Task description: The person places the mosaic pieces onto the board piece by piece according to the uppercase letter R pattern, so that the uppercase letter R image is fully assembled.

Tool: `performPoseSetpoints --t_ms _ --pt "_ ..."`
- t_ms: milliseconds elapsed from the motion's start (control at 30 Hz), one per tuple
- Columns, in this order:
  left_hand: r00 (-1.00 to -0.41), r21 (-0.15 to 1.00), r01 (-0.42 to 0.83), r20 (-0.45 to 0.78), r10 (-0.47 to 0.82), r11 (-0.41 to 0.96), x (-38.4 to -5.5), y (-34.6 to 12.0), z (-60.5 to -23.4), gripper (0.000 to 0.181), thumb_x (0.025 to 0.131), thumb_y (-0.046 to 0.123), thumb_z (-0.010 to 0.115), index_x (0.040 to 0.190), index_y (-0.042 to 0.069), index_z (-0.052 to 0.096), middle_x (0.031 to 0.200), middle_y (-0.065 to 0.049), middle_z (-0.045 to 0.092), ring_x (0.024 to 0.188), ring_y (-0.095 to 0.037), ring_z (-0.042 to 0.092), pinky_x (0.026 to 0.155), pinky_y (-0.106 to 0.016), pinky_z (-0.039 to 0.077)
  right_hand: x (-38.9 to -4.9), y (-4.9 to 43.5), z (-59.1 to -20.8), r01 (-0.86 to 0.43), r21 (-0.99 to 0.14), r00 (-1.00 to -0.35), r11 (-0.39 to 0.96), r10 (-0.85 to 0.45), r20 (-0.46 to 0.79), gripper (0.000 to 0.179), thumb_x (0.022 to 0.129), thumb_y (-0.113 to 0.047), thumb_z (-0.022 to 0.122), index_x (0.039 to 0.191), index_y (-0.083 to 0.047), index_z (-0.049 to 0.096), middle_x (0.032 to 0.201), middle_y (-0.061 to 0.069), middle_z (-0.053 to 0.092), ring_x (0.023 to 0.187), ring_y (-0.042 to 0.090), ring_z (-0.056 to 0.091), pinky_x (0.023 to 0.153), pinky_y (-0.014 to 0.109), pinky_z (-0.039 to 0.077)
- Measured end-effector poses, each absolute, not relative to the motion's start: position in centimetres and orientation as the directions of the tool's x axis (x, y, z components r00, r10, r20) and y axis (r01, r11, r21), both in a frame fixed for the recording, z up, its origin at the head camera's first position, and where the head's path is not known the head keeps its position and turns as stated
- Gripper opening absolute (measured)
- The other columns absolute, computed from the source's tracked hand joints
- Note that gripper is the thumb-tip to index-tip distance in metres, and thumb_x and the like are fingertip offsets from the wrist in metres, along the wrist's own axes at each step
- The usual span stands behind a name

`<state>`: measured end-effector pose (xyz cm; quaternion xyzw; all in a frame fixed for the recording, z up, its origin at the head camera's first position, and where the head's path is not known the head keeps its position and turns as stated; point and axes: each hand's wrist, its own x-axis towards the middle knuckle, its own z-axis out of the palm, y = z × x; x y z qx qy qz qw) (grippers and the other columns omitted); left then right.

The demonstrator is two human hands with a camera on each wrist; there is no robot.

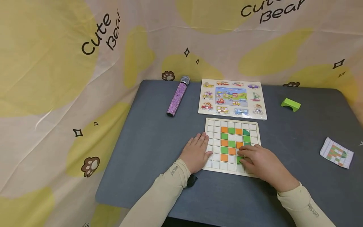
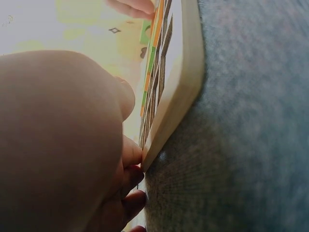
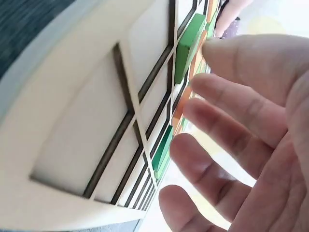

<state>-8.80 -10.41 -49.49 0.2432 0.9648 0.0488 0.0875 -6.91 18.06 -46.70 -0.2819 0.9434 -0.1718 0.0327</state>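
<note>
A wooden grid board (image 1: pixel 216 165) with orange and green tiles in its middle columns lies in front of me. My left hand (image 1: pixel 194 152) rests along its left edge, fingers extended, fingertips at the rim in the left wrist view. Over the lower right of the grid is my right hand (image 1: pixel 261 162), its fingers loosely bent and spread. Its thumb tip is right by a green tile (image 3: pixel 189 48) that stands proud of its square in the right wrist view. Beyond the fingers, a dark green tile (image 3: pixel 162 149) also sits in the grid. The right hand covers some squares in the head view.
Behind the board lies a vehicle picture puzzle (image 1: pixel 204 91), with a purple glittery microphone (image 1: pixel 177 98) to its left. A green arch block (image 1: pixel 291 104) and a folded pattern card (image 1: pixel 336 153) are on the right of the dark table (image 1: pixel 141 151). A printed cloth (image 1: pixel 158 37) hangs behind.
</note>
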Motion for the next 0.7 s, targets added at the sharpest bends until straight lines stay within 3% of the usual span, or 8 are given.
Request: performPoseSetpoints --t_ms 367,700 --pt "-0.853 0.127 0.490 -0.135 0.504 0.863 -9.0 -9.6 -49.4 0.066 0.116 0.045 0.039 0.166 0.002 0.035 0.173 -0.013 0.030 0.160 -0.030 0.026 0.128 -0.047 0.025 -6.1 19.2 -46.3 -0.480 -0.339 -0.863 0.809 -0.506 0.016 0.029 0.093 -0.017 0.083 0.122 -0.011 0.082 0.130 0.013 0.072 0.119 0.037 0.068 0.098 0.059 0.055" --pt "-0.861 0.157 0.474 -0.120 0.494 0.866 -9.1 -10.2 -50.6 0.066 0.115 0.043 0.041 0.166 0.001 0.035 0.172 -0.014 0.031 0.159 -0.032 0.027 0.128 -0.048 0.026 -3.3 24.6 -46.1 -0.304 -0.406 -0.951 0.862 -0.300 0.077 0.020 0.093 -0.013 0.084 0.113 -0.012 0.083 0.117 0.009 0.074 0.106 0.034 0.070 0.084 0.058 0.059"
